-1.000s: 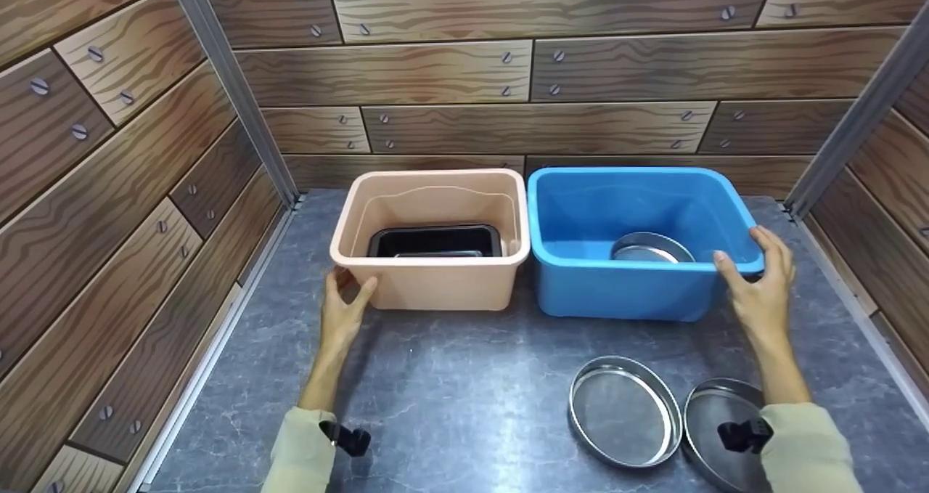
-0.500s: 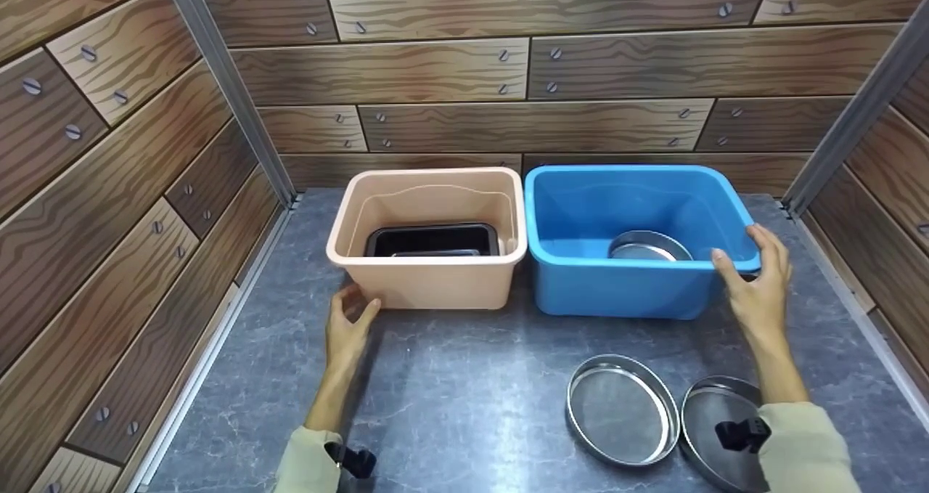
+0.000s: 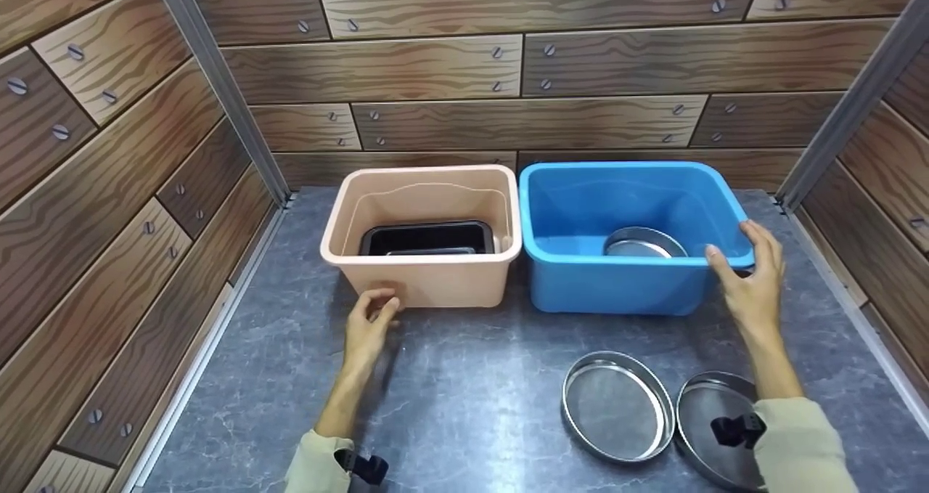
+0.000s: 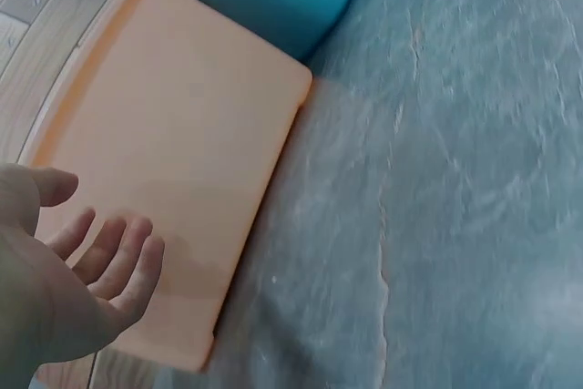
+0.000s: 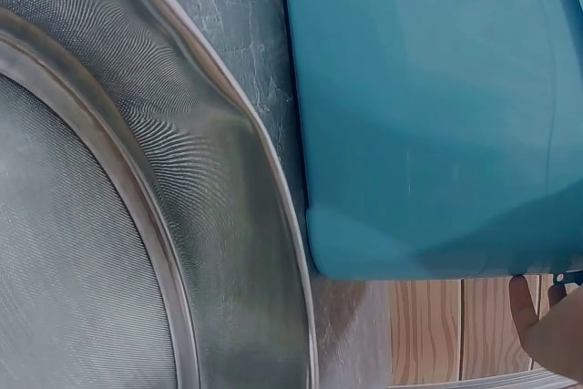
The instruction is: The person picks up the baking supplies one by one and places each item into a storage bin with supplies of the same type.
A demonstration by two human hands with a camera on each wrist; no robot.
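Two rectangular plastic tubs stand side by side at the back of the grey marble-patterned counter, their near walls roughly in line and their adjoining rims touching or nearly so. The peach rectangular plastic tub is on the left and contains a black rectangular tray lying flat on its floor. The blue rectangular plastic tub is on the right and contains a round shallow steel pan toward its near right part.

The left hand sits low at the front left corner of the peach tub, fingers loosely bent, gripping nothing. In the left wrist view the fingers lie just before the tub's front wall; actual contact cannot be confirmed.

The right hand grasps the blue tub at its near right corner: thumb over the front rim, fingers curled over the right rim. The right wrist view shows only a fingertip under the rim, at the frame's edge.

On the counter in front of the blue tub lie two more round shallow steel pans. One pan lies fully in view; the second pan lies just to its right, partly under the right sleeve. Their rims appear to touch.

Wood-plank patterned walls enclose the counter on three sides.
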